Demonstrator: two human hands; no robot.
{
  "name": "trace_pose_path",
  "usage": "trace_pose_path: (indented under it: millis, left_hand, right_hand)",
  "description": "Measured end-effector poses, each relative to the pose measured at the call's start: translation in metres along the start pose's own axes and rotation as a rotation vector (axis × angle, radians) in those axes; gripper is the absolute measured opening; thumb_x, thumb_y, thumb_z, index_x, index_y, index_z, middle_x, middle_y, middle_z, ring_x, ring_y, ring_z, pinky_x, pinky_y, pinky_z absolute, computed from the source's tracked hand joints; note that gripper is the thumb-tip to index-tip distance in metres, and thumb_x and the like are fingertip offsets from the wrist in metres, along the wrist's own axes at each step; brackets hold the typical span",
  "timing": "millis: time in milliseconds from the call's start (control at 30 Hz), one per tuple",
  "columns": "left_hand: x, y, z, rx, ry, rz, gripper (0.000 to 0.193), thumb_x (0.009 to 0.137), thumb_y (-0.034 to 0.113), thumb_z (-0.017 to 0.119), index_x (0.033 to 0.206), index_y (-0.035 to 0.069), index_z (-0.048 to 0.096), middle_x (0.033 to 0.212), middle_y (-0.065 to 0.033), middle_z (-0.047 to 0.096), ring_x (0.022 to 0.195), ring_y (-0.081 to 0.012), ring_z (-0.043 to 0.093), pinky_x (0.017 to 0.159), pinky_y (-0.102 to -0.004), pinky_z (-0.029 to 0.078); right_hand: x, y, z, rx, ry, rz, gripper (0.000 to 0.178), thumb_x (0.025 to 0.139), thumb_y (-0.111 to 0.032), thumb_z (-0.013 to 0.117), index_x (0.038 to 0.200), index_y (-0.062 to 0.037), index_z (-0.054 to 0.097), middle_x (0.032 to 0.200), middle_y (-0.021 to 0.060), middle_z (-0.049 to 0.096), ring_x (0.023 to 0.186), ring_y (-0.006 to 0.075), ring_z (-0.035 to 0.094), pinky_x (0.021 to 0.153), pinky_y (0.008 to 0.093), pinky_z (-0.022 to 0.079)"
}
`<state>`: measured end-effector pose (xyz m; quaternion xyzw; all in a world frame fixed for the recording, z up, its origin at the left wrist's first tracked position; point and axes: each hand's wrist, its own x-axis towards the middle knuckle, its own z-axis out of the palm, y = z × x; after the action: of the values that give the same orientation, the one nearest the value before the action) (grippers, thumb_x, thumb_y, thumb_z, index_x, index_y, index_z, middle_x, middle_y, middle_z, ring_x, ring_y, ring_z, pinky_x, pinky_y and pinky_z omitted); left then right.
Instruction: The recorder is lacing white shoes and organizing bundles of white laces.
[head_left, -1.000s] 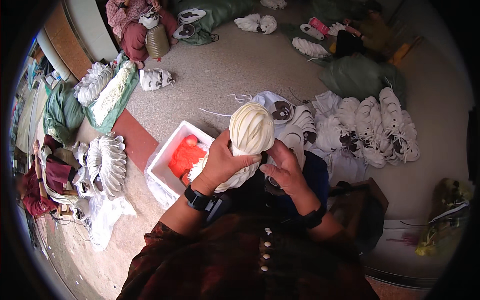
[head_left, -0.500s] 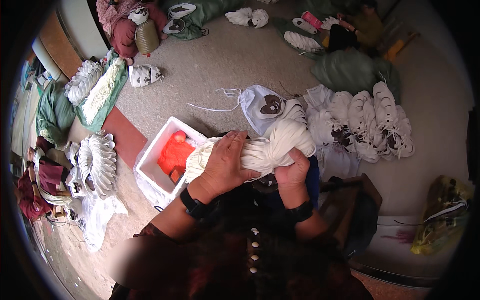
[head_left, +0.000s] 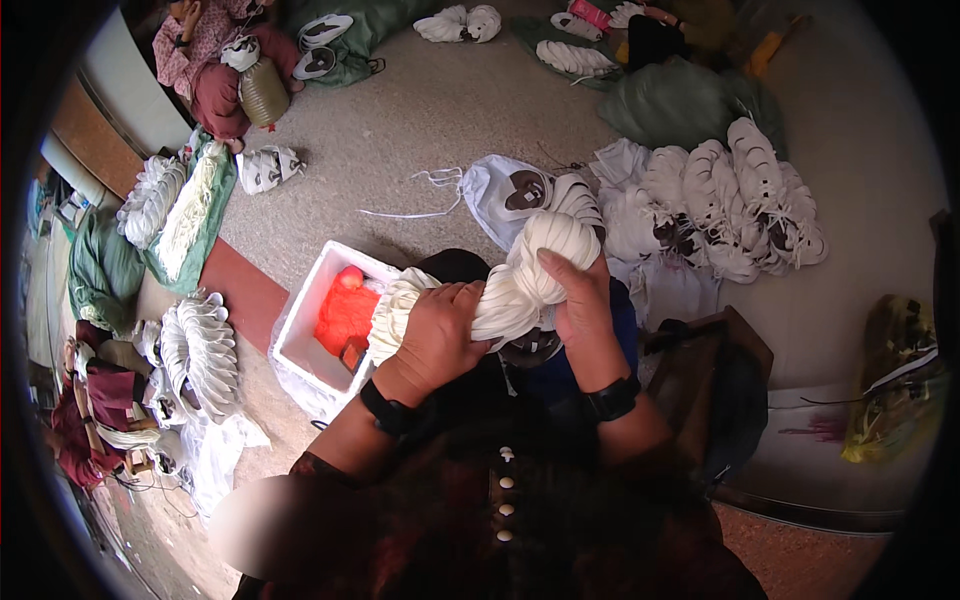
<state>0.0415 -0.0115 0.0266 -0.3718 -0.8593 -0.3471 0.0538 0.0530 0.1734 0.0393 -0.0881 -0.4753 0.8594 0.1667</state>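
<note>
A thick hank of off-white cord [head_left: 515,300] lies slantwise between my hands, its knotted, rounded end up at the right. My left hand [head_left: 437,335] is closed round the strands at the lower left, where loose loops spill past it. My right hand [head_left: 580,300] grips the rounded end, thumb pressed on top and fingers hidden behind. Just left of the loops stands a white foam box [head_left: 318,285] holding a bright orange-red bundle [head_left: 345,318]. Beyond the hank lies a white cloth piece with a dark patch [head_left: 490,195].
Bundles of white strapped pieces [head_left: 690,200] are heaped at the right, before a green sack [head_left: 690,105]. More white bundles [head_left: 198,355] lie at the left. A dark wooden stand [head_left: 700,385] is by my right arm. Other people sit at the far left, left edge and far right.
My right hand has raised and turned the rounded end, so the hank tilts more steeply. My left hand, flatter before, now closes round the strands. The whole view has shifted slightly.
</note>
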Motion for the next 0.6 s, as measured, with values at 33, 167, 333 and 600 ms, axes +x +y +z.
trace_pose_path:
  millis: [33, 167, 333, 600]
  left_hand:
    - [0.002, 0.0, -0.004, 0.005, -0.008, 0.004, 0.06, 0.06, 0.017, 0.076, 0.111, -0.002, 0.051, 0.101, -0.0186, 0.058, 0.095, -0.0351, 0.056, 0.083, -0.0421, 0.044]
    - [0.014, -0.001, -0.027, -0.433, 0.221, -0.05, 0.035, 0.075, 0.014, 0.071, 0.102, -0.002, 0.058, 0.101, -0.0179, 0.06, 0.099, -0.0312, 0.057, 0.086, -0.0352, 0.045]
    - [0.03, 0.004, -0.031, -0.481, 0.165, 0.051, 0.025, 0.076, -0.006, 0.064, 0.099, 0.001, 0.059, 0.096, -0.0098, 0.064, 0.085, -0.0187, 0.063, 0.077, -0.0275, 0.05]
    - [0.047, 0.003, -0.029, -0.3, 0.143, 0.313, 0.027, 0.073, -0.005, 0.067, 0.097, 0.004, 0.06, 0.083, -0.0098, 0.065, 0.073, -0.0222, 0.065, 0.064, -0.0302, 0.052]
  right_hand:
    - [0.001, 0.001, 0.002, -0.018, 0.04, 0.005, 0.046, 0.071, -0.001, 0.069, 0.114, 0.0004, 0.051, 0.104, 0.009, 0.06, 0.095, 0.0182, 0.059, 0.085, 0.0325, 0.048]
    - [0.001, 0.002, 0.007, 0.081, 0.066, 0.008, 0.041, 0.072, 0.002, 0.065, 0.11, -0.0002, 0.053, 0.1, 0.009, 0.061, 0.091, 0.0177, 0.06, 0.081, 0.0312, 0.049]
    - [-0.005, -0.004, 0.022, 0.079, 0.023, 0.015, 0.039, 0.072, 0.001, 0.065, 0.109, -0.0001, 0.054, 0.099, 0.0083, 0.061, 0.089, 0.0173, 0.061, 0.081, 0.0312, 0.049]
    - [-0.002, -0.003, 0.019, 0.031, -0.026, 0.127, 0.034, 0.072, 0.001, 0.064, 0.105, -0.0003, 0.056, 0.097, 0.0079, 0.062, 0.087, 0.0166, 0.06, 0.079, 0.0304, 0.049]
